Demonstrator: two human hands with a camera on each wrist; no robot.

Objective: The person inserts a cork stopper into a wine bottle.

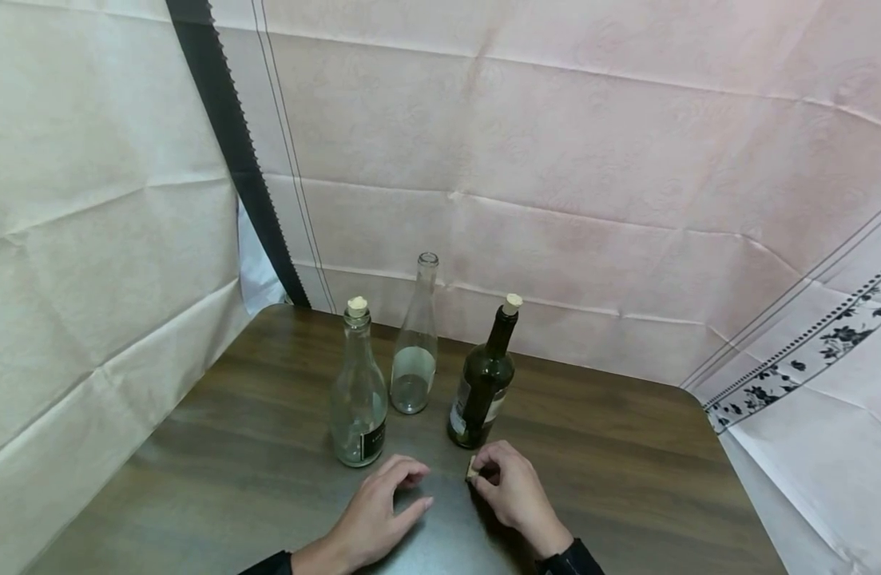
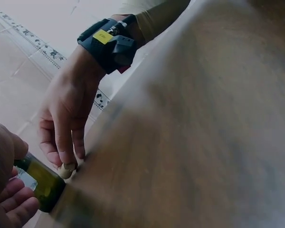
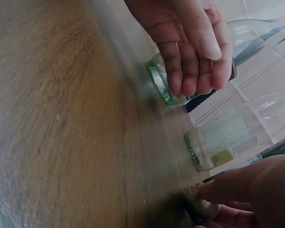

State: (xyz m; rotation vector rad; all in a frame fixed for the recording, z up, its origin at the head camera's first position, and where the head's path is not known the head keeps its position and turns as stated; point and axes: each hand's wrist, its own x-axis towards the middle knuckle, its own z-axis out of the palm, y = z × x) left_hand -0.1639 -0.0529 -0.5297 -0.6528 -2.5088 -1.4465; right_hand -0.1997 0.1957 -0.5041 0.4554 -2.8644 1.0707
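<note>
My right hand (image 1: 510, 489) pinches a small pale cork (image 1: 472, 468) between thumb and fingers, low at the table, just in front of the dark green bottle (image 1: 486, 375). That cork also shows under the fingertips in the left wrist view. My left hand (image 1: 378, 511) holds nothing; its fingers are loosely bent above the table, in front of a clear bottle (image 1: 357, 391) with a black label. Pale corks sit in the necks of this bottle and the green one. Between and behind them stands another clear bottle (image 1: 415, 343) with a bare mouth. All three bottles are upright.
The brown wooden table (image 1: 613, 463) has a rounded far right corner. Pale creased cloth (image 1: 569, 184) hangs behind it and along the left side. A black strip (image 1: 232, 144) runs down the cloth at the back left, and a floral border (image 1: 807, 359) is at the right.
</note>
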